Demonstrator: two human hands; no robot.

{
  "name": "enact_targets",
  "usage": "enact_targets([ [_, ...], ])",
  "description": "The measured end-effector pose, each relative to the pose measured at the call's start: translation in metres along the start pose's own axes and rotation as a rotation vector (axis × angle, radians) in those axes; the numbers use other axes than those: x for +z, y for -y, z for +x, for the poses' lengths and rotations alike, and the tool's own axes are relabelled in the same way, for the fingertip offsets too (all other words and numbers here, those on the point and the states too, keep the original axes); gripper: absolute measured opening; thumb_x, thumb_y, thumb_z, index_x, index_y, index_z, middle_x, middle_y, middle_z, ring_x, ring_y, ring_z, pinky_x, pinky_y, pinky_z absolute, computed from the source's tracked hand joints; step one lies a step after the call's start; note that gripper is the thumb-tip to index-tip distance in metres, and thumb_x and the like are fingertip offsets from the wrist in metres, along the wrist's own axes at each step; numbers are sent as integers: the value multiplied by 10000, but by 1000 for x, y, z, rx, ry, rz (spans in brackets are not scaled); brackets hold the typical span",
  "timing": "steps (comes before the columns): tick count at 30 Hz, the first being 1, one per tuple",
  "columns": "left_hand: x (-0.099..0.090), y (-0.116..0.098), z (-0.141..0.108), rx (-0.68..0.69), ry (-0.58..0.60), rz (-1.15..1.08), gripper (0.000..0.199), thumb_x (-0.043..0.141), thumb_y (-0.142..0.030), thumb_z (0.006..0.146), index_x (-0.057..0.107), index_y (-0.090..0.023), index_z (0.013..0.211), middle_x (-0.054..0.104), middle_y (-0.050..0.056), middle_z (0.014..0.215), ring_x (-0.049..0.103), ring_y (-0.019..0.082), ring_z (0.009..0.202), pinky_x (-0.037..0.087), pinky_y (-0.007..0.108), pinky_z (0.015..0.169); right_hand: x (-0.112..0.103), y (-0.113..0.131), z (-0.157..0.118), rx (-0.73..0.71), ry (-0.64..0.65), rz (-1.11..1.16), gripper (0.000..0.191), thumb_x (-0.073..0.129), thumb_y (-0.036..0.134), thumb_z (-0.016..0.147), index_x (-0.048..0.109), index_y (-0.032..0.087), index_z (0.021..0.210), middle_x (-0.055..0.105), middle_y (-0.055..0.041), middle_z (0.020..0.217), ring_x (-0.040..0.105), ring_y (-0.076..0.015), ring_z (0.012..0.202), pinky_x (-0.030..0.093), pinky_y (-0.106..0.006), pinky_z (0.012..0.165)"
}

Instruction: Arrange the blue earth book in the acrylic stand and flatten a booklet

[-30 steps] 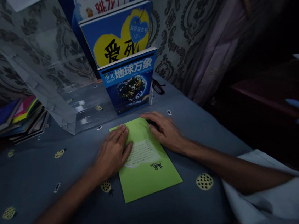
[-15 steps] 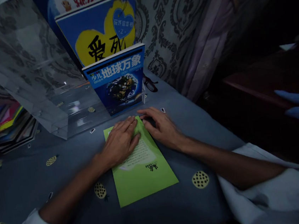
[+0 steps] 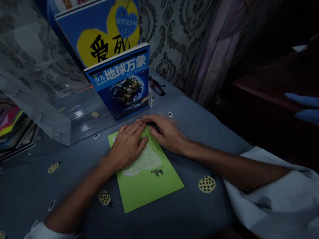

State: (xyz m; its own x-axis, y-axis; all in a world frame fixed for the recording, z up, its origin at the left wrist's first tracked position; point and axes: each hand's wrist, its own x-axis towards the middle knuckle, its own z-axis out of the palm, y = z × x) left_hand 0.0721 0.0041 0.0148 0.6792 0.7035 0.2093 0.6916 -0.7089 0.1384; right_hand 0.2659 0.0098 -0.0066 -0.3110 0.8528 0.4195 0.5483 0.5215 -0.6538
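A thin green book [image 3: 152,190] with a pale printed text panel lies flat on the blue patterned tablecloth. My left hand [image 3: 129,143] rests flat across its upper part, fingers stretched out and covering some of the print. At the upper right edge of the book is my right hand [image 3: 166,134], its fingers bent a little with a gap below the thumb. The fingertips of both hands meet or nearly meet at the book's far corner; whether the right fingers pinch the edge cannot be made out. Just beyond them stands a blue book with an Earth picture [image 3: 126,90].
A clear acrylic rack [image 3: 60,128] holds upright books, among them one with a yellow heart [image 3: 84,51]. Eyeglasses [image 3: 157,86] lie behind the rack's right side. A stack of colourful books [image 3: 6,130] is at far left. Blue finger-like shapes [image 3: 318,108] show at the right.
The view has shifted slightly, so everything sits a little further left and up. My right fingertips are closer to my left fingertips at the book's far corner. The green book stays flat.
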Motion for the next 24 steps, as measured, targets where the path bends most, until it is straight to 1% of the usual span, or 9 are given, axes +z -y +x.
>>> enact_targets([
  [4, 1, 2, -1, 6, -3, 9, 501, 394, -338, 1036, 482, -75, 1453, 514, 191, 1519, 472, 292, 1427, 394, 484, 1139, 0, 0, 1, -4, 15, -11, 398, 479, 168, 892, 618, 168, 1265, 710, -127, 1237, 655, -297, 1148, 515, -494, 1007],
  [7, 3, 3, -2, 23, -21, 14, 482, 400, -321, 1033, 502, -84, 1440, 533, 184, 1503, 477, 288, 1423, 400, 475, 1134, 0, 0, 2, -14, 10, -16, 400, 471, 165, 892, 618, 150, 1264, 717, -135, 1221, 658, -297, 1134, 523, -484, 993],
  [13, 2, 0, -5, 72, -52, 7, 427, 393, -282, 1035, 560, -103, 1385, 588, 176, 1446, 548, 299, 1347, 419, 494, 1105, 1, -4, 3, -24, 7, -36, 391, 490, 171, 887, 627, 177, 1253, 736, -111, 1185, 684, -276, 1053, 546, -456, 939],
  [16, -2, -11, -9, 115, -19, -10, 403, 380, -258, 1038, 572, -132, 1369, 608, 160, 1420, 541, 288, 1353, 415, 489, 1102, 1, -5, 3, -37, 8, -57, 381, 483, 169, 892, 638, 197, 1239, 745, -96, 1167, 686, -278, 1049, 545, -462, 939],
  [18, -4, -21, -14, 147, 17, -20, 386, 380, -255, 1041, 593, -134, 1339, 629, 155, 1384, 537, 282, 1353, 415, 475, 1099, 1, -6, 3, -45, 11, -81, 363, 479, 180, 898, 650, 199, 1218, 746, -97, 1163, 681, -288, 1068, 541, -473, 948],
  [21, -6, -40, -25, 205, 62, -44, 373, 397, -283, 1047, 618, -137, 1309, 667, 141, 1320, 583, 259, 1292, 411, 440, 1106, 1, -5, 3, -67, 27, -127, 350, 478, 210, 905, 665, 179, 1199, 742, -118, 1159, 678, -309, 1068, 541, -490, 944],
  [24, -7, -57, -37, 279, 74, -78, 413, 395, -313, 1057, 591, -111, 1360, 660, 145, 1356, 568, 240, 1323, 384, 410, 1149, 0, -3, 3, -107, 39, -156, 344, 471, 233, 915, 677, 174, 1184, 743, -127, 1139, 675, -325, 1051, 537, -508, 938],
])
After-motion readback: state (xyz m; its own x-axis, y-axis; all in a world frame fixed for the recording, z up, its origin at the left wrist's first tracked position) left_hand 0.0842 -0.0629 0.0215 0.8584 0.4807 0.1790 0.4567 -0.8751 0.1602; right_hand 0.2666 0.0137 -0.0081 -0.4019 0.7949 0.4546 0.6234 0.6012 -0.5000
